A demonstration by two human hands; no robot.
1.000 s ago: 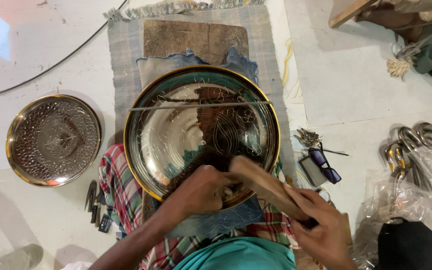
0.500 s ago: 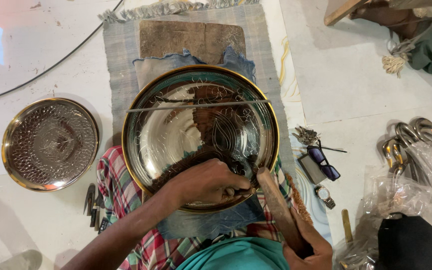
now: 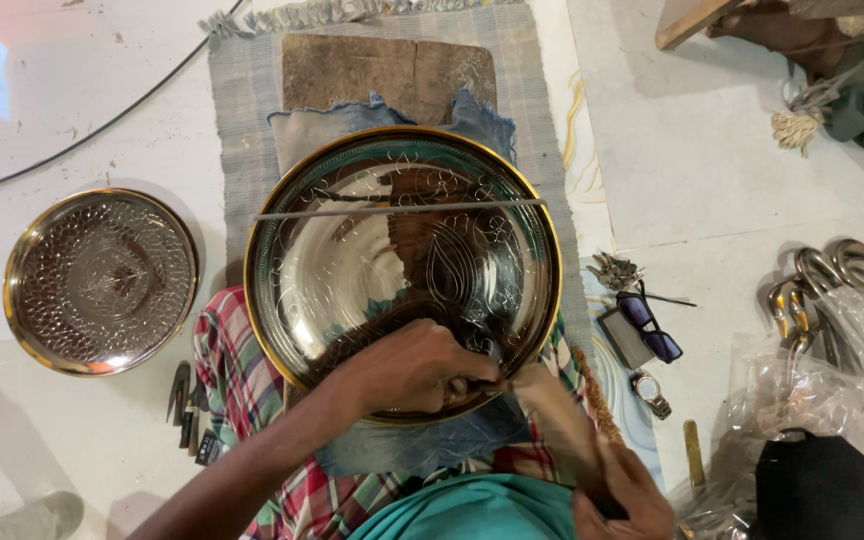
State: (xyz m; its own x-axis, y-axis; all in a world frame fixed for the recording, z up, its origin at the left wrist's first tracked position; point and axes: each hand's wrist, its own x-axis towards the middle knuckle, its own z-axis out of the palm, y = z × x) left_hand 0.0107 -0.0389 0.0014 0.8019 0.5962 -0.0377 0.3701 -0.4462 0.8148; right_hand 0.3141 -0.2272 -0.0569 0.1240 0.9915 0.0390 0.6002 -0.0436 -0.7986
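1. White floor (image 3: 732, 130) fills the room, with a grey woven mat (image 3: 242, 130) and a worn wooden board (image 3: 382, 70) laid on it.
2. On the mat, leaning on the person's lap, sits the big shiny metal bowl (image 3: 352, 270). It has a gold rim. Thin flower and leaf lines are cut into part of it, and much of it looks smooth, so I think the cutting is only partly done.
3. To the left lies a smaller round plate (image 3: 100, 282), its whole face covered with tiny marks. It looks finished.
4. The left hand (image 3: 407, 365) is closed tight around a small tool, pressed on the bowl's near side.
5. The right hand (image 3: 624, 492) grips a wooden mallet (image 3: 552, 420), its head near the tool.
6. Small things lie about: dark glasses (image 3: 650, 328), a watch (image 3: 649, 392) and little chisels (image 3: 187, 405).
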